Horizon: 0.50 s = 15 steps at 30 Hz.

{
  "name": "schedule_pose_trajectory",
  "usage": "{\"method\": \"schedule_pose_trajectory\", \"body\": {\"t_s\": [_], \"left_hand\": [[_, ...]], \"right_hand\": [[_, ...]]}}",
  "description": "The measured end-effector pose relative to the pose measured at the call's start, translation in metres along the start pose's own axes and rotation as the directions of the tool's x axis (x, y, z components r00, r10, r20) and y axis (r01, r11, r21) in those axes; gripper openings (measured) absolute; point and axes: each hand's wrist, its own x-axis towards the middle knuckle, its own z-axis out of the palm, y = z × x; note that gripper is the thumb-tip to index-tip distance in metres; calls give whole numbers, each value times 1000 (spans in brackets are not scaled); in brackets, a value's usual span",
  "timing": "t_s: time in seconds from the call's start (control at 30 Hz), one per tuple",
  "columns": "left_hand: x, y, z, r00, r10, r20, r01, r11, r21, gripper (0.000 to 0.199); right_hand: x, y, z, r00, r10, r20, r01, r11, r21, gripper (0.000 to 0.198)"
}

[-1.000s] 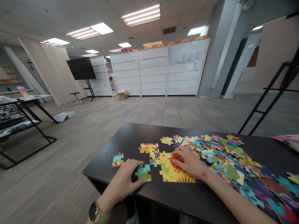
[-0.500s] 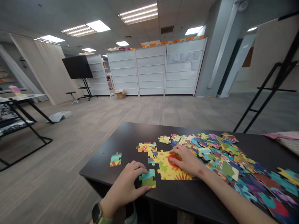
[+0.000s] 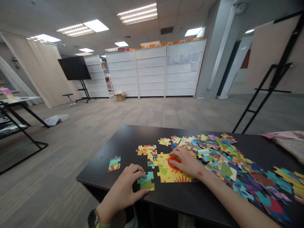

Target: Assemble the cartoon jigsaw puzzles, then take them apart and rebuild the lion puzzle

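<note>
My left hand [image 3: 129, 183] has its thumb and forefinger at the near and far sides of a teal and green puzzle piece [image 3: 147, 182] lying on the dark table. Just right of that piece, with a narrow gap between, is a joined yellow puzzle section [image 3: 165, 175] showing a red round figure and plants. My right hand [image 3: 184, 161] rests on this section with its fingers stretched out, hiding part of it. A smaller joined strip [image 3: 147, 149] with animal figures extends behind it. One loose teal and orange piece [image 3: 114, 163] lies apart on the left.
A wide heap of loose puzzle pieces [image 3: 225, 155] covers the table's right side, partly under my right forearm. The table's [image 3: 95, 169] left edge is close to my left hand. A pink-edged cloth item [image 3: 287, 139] lies at the far right.
The whole view has shifted slightly, so things appear a little farther left. Both hands stay nearly in place on the puzzle pieces.
</note>
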Motion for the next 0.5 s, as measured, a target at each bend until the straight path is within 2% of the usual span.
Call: {"method": "schedule_pose_trajectory", "body": {"t_s": [0.13,0.27,0.5], "left_hand": [[-3,-17,-6,1000,14,-10,-14,1000,17,21],[-4,-31,-16,998,-26,-60,28,999,20,26],[-8,-32,-14,986,-92,-136,87,995,-41,62]], "right_hand": [[-1,-4,-2,1000,8,-10,-8,1000,0,26],[-2,-3,-1,1000,11,-19,-11,1000,1,26],[2,8,5,1000,-17,-4,17,1000,-8,29]]}}
